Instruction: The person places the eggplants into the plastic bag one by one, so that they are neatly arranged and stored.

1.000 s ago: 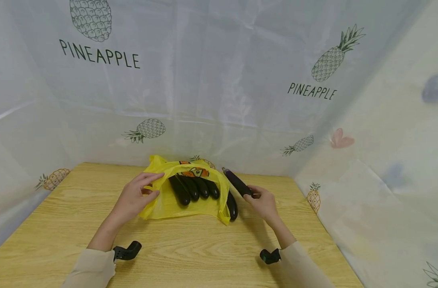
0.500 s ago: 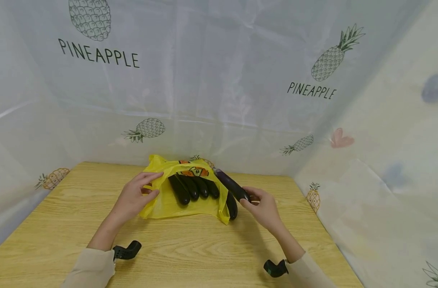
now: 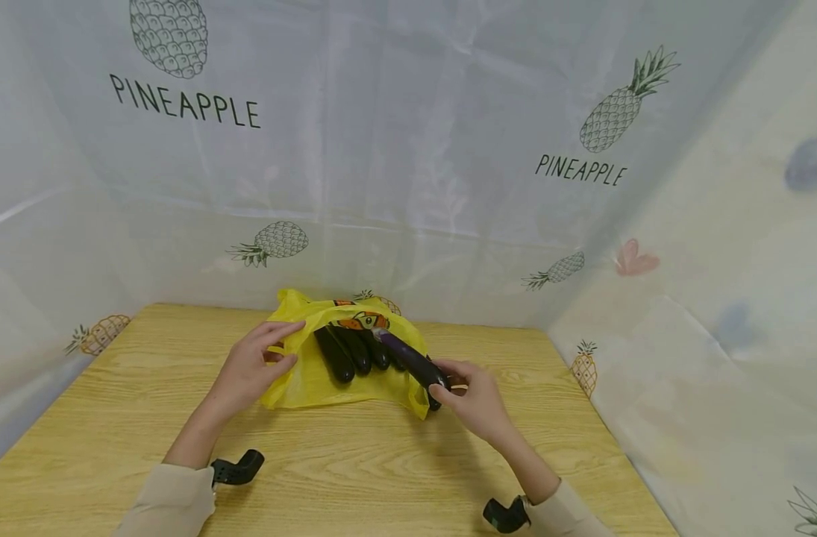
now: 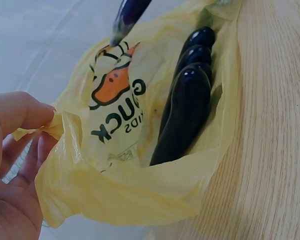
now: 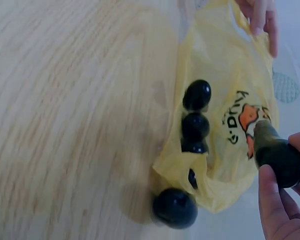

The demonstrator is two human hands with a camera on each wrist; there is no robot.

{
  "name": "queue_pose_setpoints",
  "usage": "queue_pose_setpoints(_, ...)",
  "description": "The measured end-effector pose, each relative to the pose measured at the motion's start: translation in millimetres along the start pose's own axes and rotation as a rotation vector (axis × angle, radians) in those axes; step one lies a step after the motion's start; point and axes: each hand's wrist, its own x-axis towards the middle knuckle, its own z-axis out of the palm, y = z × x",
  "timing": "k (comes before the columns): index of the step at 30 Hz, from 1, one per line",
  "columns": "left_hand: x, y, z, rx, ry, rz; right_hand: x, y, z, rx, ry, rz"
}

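A yellow plastic bag with an orange duck print lies mouth toward me on the table. My left hand pinches the left side of its rim, clearest in the left wrist view, and keeps the mouth raised. Several dark eggplants lie side by side inside. Between thumb and fingers, my right hand grips another eggplant by its rounded end. Its stem end points into the bag's mouth, above those inside. One more eggplant rests on the table just outside the bag's right edge, mostly hidden in the head view.
The wooden table runs back to a pale sheet printed with pineapples, which hangs behind and along both sides. Black wrist cameras sit on both forearms.
My right hand has moved left, carrying the eggplant from right of the bag to its mouth, stem end first. The left hand and bag have stayed about where they were.
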Motion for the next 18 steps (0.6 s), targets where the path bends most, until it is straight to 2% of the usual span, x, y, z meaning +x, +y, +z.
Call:
queue_pose_setpoints(7, 0.4, 1.2, 1.0, -0.01, 0.003, 0.007, -1.6, -5, 14, -0.021, -0.022, 0.001)
queue_pose_setpoints(18, 0.0, 0.1, 1.2, -0.007, 0.001, 0.008, 3.9, -11, 43, -0.036, -0.049, -0.092)
